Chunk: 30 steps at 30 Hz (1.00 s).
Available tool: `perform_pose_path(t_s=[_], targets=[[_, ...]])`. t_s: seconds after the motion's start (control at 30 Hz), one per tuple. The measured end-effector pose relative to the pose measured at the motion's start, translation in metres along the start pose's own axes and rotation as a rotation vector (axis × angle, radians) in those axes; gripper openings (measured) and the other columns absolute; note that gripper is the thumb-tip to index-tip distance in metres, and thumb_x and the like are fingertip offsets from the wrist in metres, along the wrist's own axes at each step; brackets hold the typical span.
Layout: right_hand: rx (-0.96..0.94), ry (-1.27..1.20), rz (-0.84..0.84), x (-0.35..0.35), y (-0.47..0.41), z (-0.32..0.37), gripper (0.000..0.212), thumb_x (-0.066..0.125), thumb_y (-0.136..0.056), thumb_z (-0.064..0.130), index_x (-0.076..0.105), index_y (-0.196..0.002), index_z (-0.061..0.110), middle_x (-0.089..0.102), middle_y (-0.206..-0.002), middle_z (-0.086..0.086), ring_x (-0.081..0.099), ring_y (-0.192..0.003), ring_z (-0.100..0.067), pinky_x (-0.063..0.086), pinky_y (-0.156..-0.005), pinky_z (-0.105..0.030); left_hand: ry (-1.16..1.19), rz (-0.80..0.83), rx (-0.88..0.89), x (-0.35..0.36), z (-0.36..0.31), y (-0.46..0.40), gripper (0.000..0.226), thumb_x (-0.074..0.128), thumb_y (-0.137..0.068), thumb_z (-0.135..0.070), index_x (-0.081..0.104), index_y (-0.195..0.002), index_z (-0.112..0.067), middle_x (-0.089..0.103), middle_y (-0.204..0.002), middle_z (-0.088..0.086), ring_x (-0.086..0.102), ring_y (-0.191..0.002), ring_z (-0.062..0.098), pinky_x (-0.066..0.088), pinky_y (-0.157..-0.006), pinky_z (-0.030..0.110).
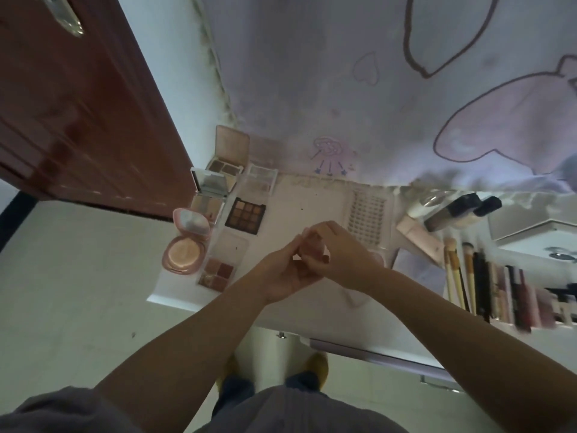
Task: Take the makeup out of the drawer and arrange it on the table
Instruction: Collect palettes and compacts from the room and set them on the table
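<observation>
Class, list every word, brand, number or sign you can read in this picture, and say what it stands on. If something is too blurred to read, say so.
No text reads in this frame.
Wall cloth: only drawn shapes, a heart, a cloud with three arrows; no letters.
Dark palette: no label shows.
Round compact: no label shows.
Bottles: any print is too blurred.
Tubes and brushes: too blurred to read.

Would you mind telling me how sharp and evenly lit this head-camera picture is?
Head view: dim and flat, with no hard shadows; wide-angle bending curves the table edge and door; motion blur smears the brushes and lipsticks at right; the dark eyeshadow palette reads fairly sharp; the small item between both hands stays indistinct.
</observation>
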State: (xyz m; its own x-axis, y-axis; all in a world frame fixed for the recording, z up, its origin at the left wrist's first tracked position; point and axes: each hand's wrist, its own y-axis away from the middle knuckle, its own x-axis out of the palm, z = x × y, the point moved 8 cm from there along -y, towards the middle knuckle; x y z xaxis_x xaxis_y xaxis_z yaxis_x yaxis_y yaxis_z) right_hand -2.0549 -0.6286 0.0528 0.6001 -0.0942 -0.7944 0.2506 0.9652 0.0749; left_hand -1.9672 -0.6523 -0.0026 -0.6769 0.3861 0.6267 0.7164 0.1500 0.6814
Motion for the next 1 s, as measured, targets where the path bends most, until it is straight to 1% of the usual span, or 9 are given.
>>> perform_pose_path(t_s=[0.13,0.33,0.47,0.53,0.7,0.77,0.87,0.93,1.0], targets=[[0.018,-0.021,0.0,0.007,-0.003,0.02,0.04,0.067,-0.082,0.034,0.054,-0.116,0.02,0.053,-0.117,0.0,0.05,-0.102,-0.013,0.044,-0.086,-0.027,-0.012,0.032,-0.003,-0.015,-0.013,0.016,0.047,0.036,-0.099,-0.035,0.049,-0.127,0.001,0.061,-0.104,0.017,0.062,-0.091,0.025,0.056,-0.08,0.038],[0.147,-0.253,0.019,0.002,-0.015,0.029,0.024,0.062,-0.086,0.035,0.057,-0.108,0.027,0.063,-0.103,0.014,0.06,-0.096,0.0,0.05,-0.078,-0.014,-0.018,0.09,-0.053,-0.037,-0.029,0.028,0.044,0.038,-0.099,-0.034,0.054,-0.117,0.003,0.062,-0.101,0.024,0.065,-0.085,0.029,0.057,-0.079,0.042],[0.417,-0.785,-0.033,-0.004,-0.028,0.003,0.02,0.049,-0.097,0.025,0.065,-0.099,0.013,0.072,-0.097,-0.008,0.068,-0.09,-0.019,0.057,-0.078,-0.03,0.115,0.11,-0.096,-0.039,-0.028,0.02,0.043,0.041,-0.098,-0.035,0.056,-0.113,0.002,0.067,-0.091,0.024,0.068,-0.078,0.028,0.059,-0.071,0.039],[0.47,-0.853,-0.084,-0.005,-0.034,-0.011,0.017,0.051,-0.096,0.02,0.065,-0.097,0.01,0.072,-0.094,-0.011,0.069,-0.086,-0.02,0.058,-0.074,-0.029,0.162,0.116,-0.086,-0.036,-0.033,0.01,0.043,0.04,-0.098,-0.035,0.057,-0.112,0.002,0.068,-0.09,0.024,0.069,-0.077,0.028,0.059,-0.068,0.037],[0.464,-0.584,-0.1,-0.007,-0.072,-0.045,0.008,0.058,-0.091,0.012,0.066,-0.091,0.014,0.07,-0.083,0.002,0.066,-0.075,-0.013,0.051,-0.059,-0.016,0.325,0.02,-0.044,-0.026,-0.053,-0.025,0.043,0.039,-0.099,-0.032,0.054,-0.113,0.006,0.065,-0.093,0.026,0.068,-0.075,0.032,0.06,-0.064,0.036],[0.435,-0.432,-0.141,-0.017,-0.101,-0.06,0.009,0.058,-0.09,0.014,0.067,-0.09,0.016,0.067,-0.081,0.004,0.062,-0.07,-0.01,0.045,-0.056,-0.011,0.384,-0.074,0.002,-0.025,-0.063,-0.042,0.038,0.037,-0.1,-0.029,0.054,-0.108,0.005,0.061,-0.099,0.028,0.064,-0.084,0.035,0.058,-0.072,0.041],[0.424,-0.367,-0.169,-0.023,-0.145,-0.08,0.009,0.058,-0.091,0.014,0.066,-0.092,0.011,0.064,-0.08,-0.001,0.059,-0.064,-0.009,0.046,-0.061,-0.019,0.46,-0.207,0.101,-0.023,-0.084,-0.064,0.026,0.036,-0.101,-0.02,0.053,-0.096,0.0,0.057,-0.097,0.026,0.058,-0.084,0.034,0.051,-0.082,0.044],[0.392,-0.299,-0.148,-0.022,-0.171,-0.087,0.012,0.057,-0.091,0.012,0.067,-0.092,0.005,0.064,-0.081,-0.005,0.054,-0.056,-0.001,0.041,-0.056,-0.013,0.491,-0.286,0.15,-0.024,-0.095,-0.075,0.021,0.036,-0.1,-0.013,0.051,-0.09,-0.001,0.057,-0.089,0.022,0.056,-0.076,0.03,0.052,-0.073,0.037],[0.354,-0.201,-0.12,-0.018,-0.191,-0.091,0.015,0.058,-0.091,0.011,0.067,-0.093,-0.001,0.066,-0.085,-0.012,0.055,-0.065,-0.011,0.036,-0.055,-0.012,0.482,-0.332,0.19,-0.022,-0.103,-0.082,0.019,0.035,-0.098,-0.004,0.05,-0.087,-0.002,0.052,-0.077,0.016,0.049,-0.063,0.022,0.045,-0.062,0.029]])
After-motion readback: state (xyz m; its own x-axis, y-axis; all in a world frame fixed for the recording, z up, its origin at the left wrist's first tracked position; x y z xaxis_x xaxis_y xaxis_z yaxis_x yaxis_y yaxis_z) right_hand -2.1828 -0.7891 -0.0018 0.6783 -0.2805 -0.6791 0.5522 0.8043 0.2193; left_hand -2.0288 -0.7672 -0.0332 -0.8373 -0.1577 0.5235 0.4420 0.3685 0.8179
